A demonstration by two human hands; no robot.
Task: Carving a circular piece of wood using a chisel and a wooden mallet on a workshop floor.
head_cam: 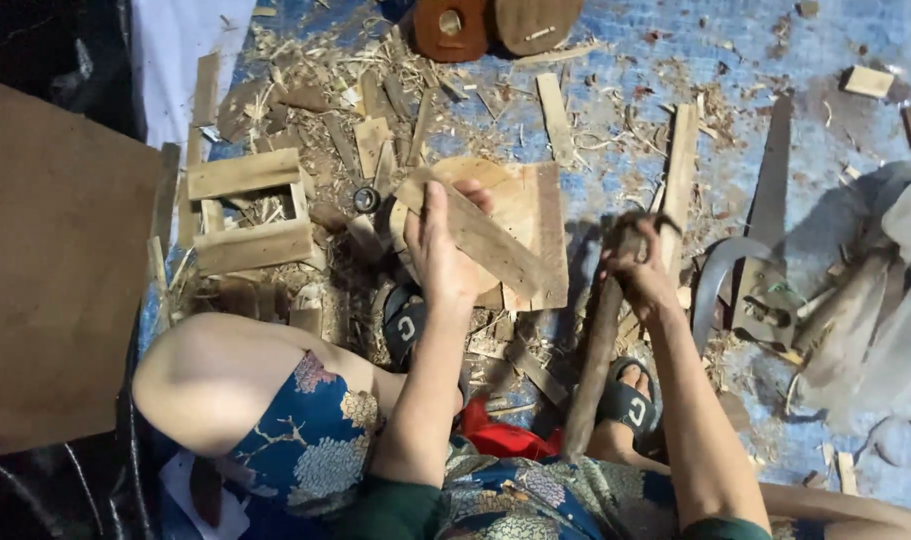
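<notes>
So the left hand (443, 255) is wrapped around a flat wooden slat (475, 235), fingers closed over its edge, holding it tilted across a round wooden block (495, 200) that sits on the floor in front of the knees. The slat runs diagonally from upper left down to lower right, and its lower end lies over a square board (547, 240) that's tucked just beside the block.

The right hand (637, 272) is clenched tight around the top of a long dark wooden handle (593, 360), which slants down toward the lap. The head of that tool is blurred, so I can't tell exactly what it is. Both hands are near each other but not touching.

Underneath, you can see two black sandals (625, 400), one near each forearm, and a bit of red cloth (500, 435) between them.

Further out, the blue floor (735, 60) is covered in shavings and offcuts. A small frame of nailed slats (245, 210) lies to the left of the block. A hand saw (765, 230) lies to the right, blade pointing away, with a curved metal blade (713, 275) just beside its handle. A clear plastic bag (900, 290) sits at the far right edge. A big brown sheet of board (50, 270) fills the left side, and two round wooden pieces (495, 22) sit at the top.
</notes>
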